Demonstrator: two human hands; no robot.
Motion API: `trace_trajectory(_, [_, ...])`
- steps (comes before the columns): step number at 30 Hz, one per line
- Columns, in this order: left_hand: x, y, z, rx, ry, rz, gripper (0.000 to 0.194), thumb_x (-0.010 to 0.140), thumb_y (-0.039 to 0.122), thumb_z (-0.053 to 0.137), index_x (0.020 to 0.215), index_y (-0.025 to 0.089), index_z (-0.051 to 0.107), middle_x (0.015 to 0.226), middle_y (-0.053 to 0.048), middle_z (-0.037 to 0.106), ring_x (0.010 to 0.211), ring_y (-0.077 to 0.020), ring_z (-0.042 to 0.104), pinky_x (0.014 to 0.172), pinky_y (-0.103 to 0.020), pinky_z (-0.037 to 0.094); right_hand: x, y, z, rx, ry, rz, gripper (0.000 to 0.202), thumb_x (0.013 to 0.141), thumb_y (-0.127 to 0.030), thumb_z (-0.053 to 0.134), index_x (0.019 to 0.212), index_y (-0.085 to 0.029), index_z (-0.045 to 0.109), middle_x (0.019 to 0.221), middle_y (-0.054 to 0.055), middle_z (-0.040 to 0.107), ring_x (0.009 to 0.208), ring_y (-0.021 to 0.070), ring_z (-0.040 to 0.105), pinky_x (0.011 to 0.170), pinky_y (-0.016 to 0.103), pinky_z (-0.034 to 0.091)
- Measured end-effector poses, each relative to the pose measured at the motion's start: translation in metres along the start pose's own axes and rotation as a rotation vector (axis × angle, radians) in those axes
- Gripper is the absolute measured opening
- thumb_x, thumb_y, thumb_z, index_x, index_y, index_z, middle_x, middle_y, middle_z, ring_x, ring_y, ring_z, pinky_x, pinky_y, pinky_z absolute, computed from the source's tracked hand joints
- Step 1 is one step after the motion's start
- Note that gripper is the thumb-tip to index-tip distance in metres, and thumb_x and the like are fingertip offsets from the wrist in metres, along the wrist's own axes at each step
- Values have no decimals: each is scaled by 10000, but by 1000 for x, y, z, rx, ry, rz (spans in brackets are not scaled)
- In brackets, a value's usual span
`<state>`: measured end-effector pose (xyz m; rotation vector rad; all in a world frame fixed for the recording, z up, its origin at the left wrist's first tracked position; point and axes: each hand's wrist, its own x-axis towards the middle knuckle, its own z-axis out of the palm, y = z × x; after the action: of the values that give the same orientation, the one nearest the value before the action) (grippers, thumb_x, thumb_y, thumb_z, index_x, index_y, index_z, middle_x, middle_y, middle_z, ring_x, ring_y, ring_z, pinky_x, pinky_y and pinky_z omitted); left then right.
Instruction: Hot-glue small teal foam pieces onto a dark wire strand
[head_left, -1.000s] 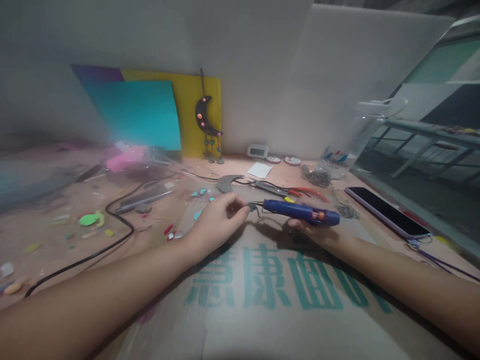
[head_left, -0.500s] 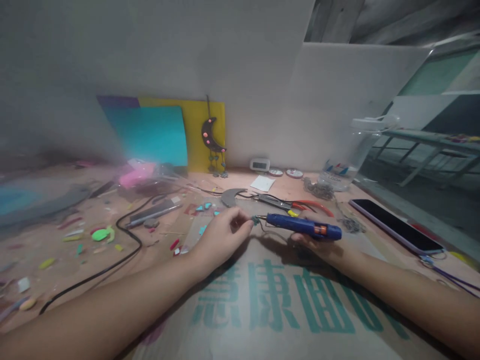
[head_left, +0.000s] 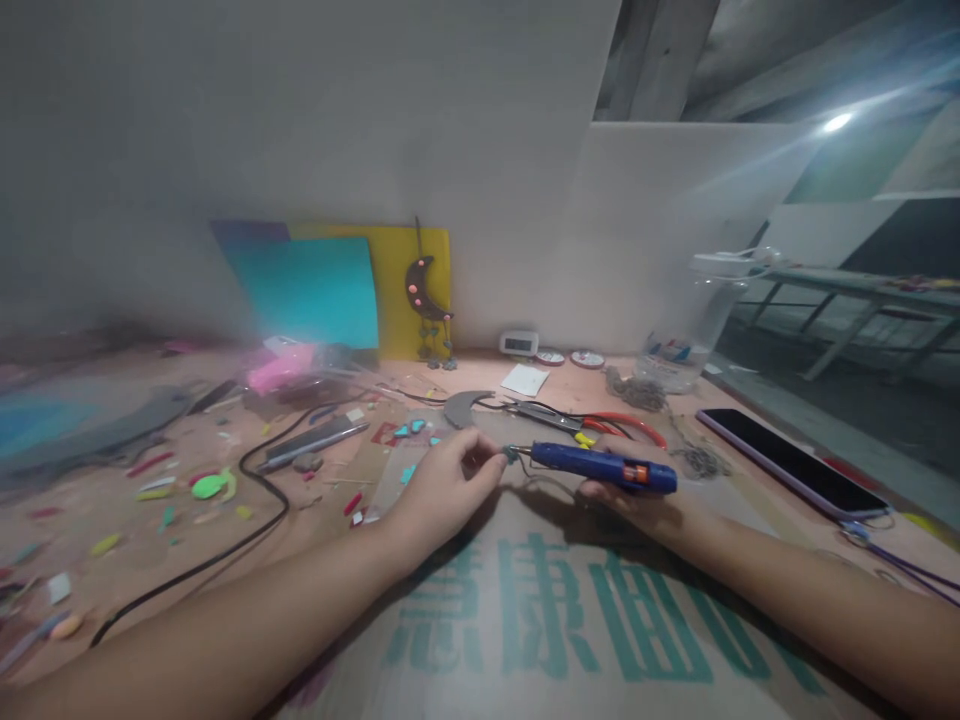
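Note:
My left hand (head_left: 459, 472), thumb and forefinger closed in a pinch, holds a small grey-green piece (head_left: 511, 455) too small to make out well. A thin dark cord (head_left: 534, 474) trails near that piece. My right hand (head_left: 626, 503) is wrapped round a blue glue gun (head_left: 600, 466) with an orange switch; its handle is largely hidden by the hand. The gun lies nearly level, and its metal nozzle points left, at or touching the small piece. Just behind the hands lie a grey crescent (head_left: 461, 408) and red-handled pliers (head_left: 626, 425).
Coloured scraps and a black cable (head_left: 281, 500) cover the left side. A decorated moon hanging (head_left: 424, 290) stands against a yellow sheet (head_left: 394, 270) at the back. A phone (head_left: 787, 460), a clear plastic cup (head_left: 686, 330) and grey chain or cord (head_left: 636, 388) lie rightward. Printed paper (head_left: 555, 640) is underneath.
The camera view has tilted up a little, so the scene sits lower in the picture. Both hands keep nearly the same pose, with the nozzle still at the small piece.

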<state>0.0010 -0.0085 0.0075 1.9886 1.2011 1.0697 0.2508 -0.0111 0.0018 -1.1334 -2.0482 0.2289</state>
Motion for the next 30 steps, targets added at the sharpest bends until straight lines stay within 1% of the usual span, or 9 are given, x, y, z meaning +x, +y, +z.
trace_trajectory(5, [0,2,-1,26,-4,-9,126,841,264,527,771,175,581,772,-8,650,742,-159,593,700,-267,450,0,0,0,3,-39,17,305,765,-467,665,673,-217,517,596,-4,550,533,159,510,473,276,400])
trace_trajectory(9, [0,2,-1,41,4,-4,117,840,263,535,782,177,590,770,-1,647,754,-156,595,704,-258,442,0,1,0,1,-28,10,251,766,-426,679,713,-225,537,603,-6,555,541,163,512,479,287,409])
trace_trajectory(12, [1,2,-1,27,-9,-6,120,845,262,529,784,176,584,763,1,641,738,-150,587,690,-251,438,-1,-1,0,9,-24,26,250,762,-419,680,705,-231,526,592,-12,550,538,163,515,486,296,426])
trace_trajectory(19, [0,4,-2,27,-23,1,125,849,259,530,774,171,578,756,-2,636,726,-148,579,688,-248,434,0,-3,2,24,10,35,301,771,-481,653,681,-230,514,596,-2,560,544,167,528,477,297,428])
trace_trajectory(22, [0,4,-2,42,-24,-11,129,847,261,534,771,169,582,759,-4,637,726,-148,576,688,-247,429,0,-3,2,3,-1,31,322,776,-505,642,677,-224,521,625,6,565,577,167,531,498,292,430])
trace_trajectory(24, [0,3,-2,43,-27,-14,129,846,263,534,774,167,583,762,-5,638,729,-148,575,691,-246,427,0,-2,3,-14,21,21,344,770,-532,635,675,-221,524,646,11,566,598,171,535,514,294,436])
trace_trajectory(27, [1,3,-2,40,-20,-20,128,846,263,531,784,166,587,774,-7,644,737,-148,576,697,-246,425,0,-2,5,-33,90,15,393,752,-588,621,663,-218,521,652,21,559,614,183,533,532,309,442])
trace_trajectory(30, [1,2,-1,47,-11,-23,126,842,263,533,787,167,593,789,-9,651,743,-149,578,697,-247,423,1,-3,6,-45,113,25,405,747,-609,616,665,-221,535,649,29,565,645,203,544,558,325,457])
